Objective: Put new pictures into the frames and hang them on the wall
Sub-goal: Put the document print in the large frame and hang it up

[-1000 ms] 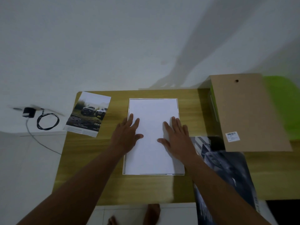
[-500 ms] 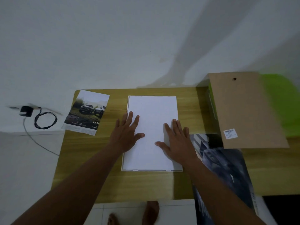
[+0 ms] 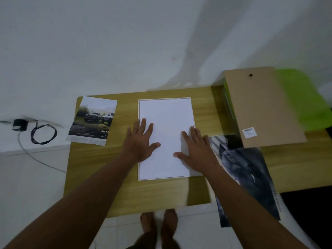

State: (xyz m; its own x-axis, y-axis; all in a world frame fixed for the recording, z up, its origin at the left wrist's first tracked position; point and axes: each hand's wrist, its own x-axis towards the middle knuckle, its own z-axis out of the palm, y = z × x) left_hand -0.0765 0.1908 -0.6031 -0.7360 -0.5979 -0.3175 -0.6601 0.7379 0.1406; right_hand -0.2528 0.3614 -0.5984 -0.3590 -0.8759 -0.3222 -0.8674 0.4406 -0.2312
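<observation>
Fingers (image 3: 143, 125) flat at edges of sheet (image 3: 167, 114)

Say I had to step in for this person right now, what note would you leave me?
Left hand: open, flat on the white sheet. Right hand: open, flat on its right side.
The sheet lies on the table, inside what looks like a thin frame. Brown backing board lies to the right; truck picture to the left; dark picture at the near right.
Done: sheet laid in place. Left: fit the board, hang it on the wall.
</observation>
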